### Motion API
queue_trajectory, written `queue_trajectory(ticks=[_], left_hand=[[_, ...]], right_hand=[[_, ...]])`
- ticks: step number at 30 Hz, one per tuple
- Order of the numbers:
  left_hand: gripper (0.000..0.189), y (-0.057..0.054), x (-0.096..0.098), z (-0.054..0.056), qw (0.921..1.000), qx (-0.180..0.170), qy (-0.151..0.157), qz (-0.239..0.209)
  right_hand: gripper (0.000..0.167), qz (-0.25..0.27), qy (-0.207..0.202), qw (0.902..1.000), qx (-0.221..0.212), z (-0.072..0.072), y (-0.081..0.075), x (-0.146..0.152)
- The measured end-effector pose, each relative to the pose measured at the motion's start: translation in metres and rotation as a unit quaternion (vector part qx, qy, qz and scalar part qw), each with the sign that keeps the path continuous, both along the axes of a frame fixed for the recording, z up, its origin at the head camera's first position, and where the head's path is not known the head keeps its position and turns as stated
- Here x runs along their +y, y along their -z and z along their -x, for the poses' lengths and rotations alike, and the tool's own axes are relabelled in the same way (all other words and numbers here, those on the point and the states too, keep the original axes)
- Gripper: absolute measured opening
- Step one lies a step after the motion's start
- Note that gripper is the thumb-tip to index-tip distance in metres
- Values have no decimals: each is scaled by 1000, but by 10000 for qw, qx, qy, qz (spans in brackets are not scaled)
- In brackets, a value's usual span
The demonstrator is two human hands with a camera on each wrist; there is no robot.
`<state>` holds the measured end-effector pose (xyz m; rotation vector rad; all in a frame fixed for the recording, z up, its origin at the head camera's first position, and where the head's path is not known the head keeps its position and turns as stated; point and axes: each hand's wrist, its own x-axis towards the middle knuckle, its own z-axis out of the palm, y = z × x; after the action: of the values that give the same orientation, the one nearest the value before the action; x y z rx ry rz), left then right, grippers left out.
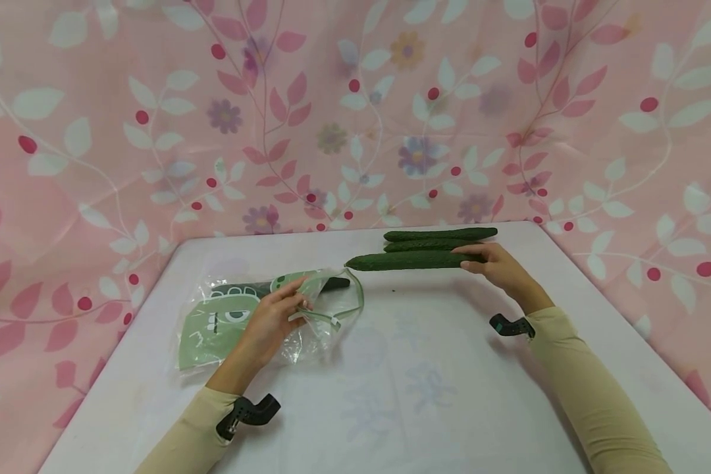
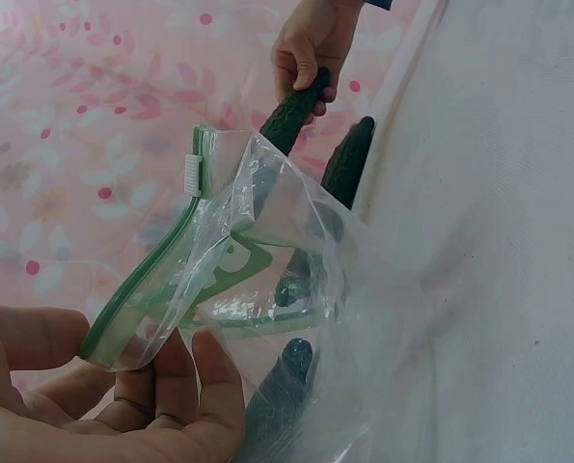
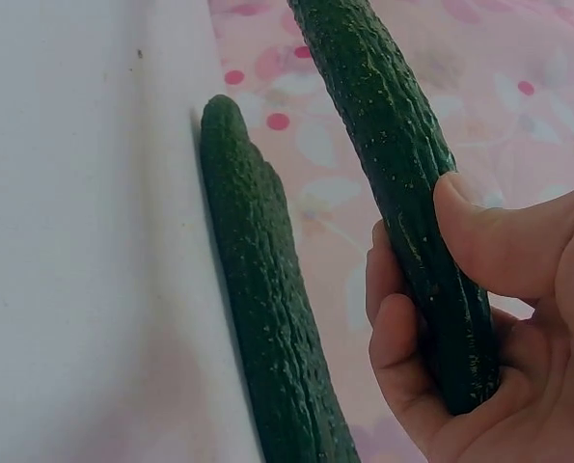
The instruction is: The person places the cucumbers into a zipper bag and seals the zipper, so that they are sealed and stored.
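Note:
My left hand [image 1: 272, 322] pinches the green zip edge of a clear slider bag [image 1: 218, 332] printed with a green cartoon monster, holding its mouth spread toward the right. The white slider [image 2: 193, 176] shows on the zip in the left wrist view. Inside the bag lies a cucumber [image 1: 336, 283], partly covered by the print. My right hand [image 1: 500, 270] grips another cucumber [image 1: 403, 261] by one end, fingers and thumb wrapped round it. This cucumber is held level above the table, its far tip right at the bag's mouth.
Two more cucumbers [image 1: 444, 234] [image 3: 267, 289] lie side by side at the table's back edge, behind the held one. A white cloth covers the table [image 1: 426, 408]. Behind it hangs a pink floral curtain [image 1: 355, 118].

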<state>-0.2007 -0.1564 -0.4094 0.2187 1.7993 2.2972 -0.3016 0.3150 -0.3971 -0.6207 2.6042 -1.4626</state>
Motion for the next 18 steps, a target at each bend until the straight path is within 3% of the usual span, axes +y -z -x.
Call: queue_trajectory(ticks=[18], left_hand=[[53, -1, 0, -1, 10000, 25, 47, -49]], right_hand=[[38, -99, -194, 9998, 43, -4, 13, -24]])
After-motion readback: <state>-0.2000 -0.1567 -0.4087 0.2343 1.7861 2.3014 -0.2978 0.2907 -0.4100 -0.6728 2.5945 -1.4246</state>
